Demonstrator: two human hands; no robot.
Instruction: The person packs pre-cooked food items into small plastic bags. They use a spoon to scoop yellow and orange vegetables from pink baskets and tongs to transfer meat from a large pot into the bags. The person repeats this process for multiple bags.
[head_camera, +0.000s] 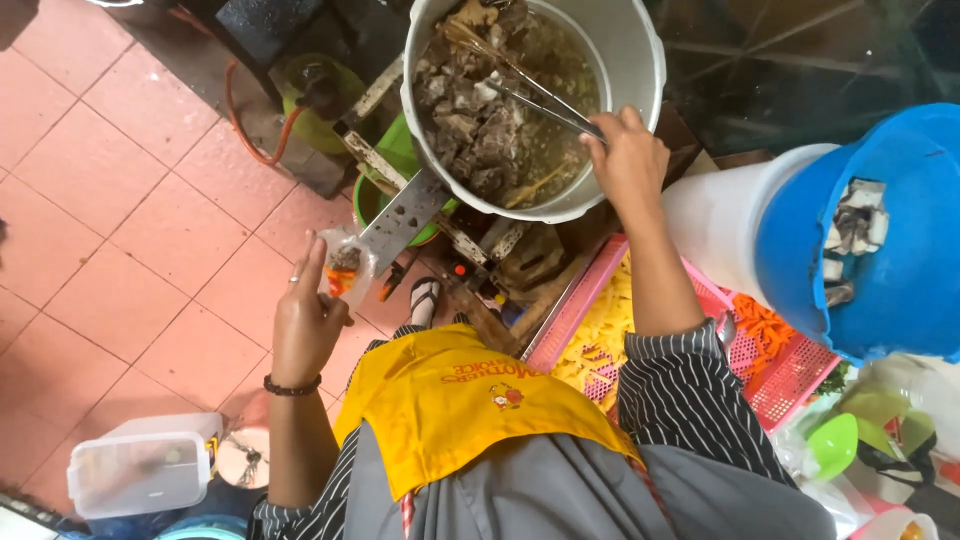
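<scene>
My right hand (628, 155) grips metal tongs (540, 100) that reach into a large grey pot (640, 60) of broth and dark meat pieces (470, 120). My left hand (305, 315) is lower left and holds a small clear plastic bag (347, 262) with a little orange and dark food in it. The bag hangs beside a metal bar of the stove frame (400, 215). A yellow apron (470, 400) covers my front.
A pink perforated basket (790, 385) holds yellow strips and orange shreds. A blue tub (900, 290) with pale pieces sits on a white bucket (715, 220) at right. A lidded clear box (140, 470) is lower left, on the red tiled floor (110, 200). An orange hose (250, 130) runs behind.
</scene>
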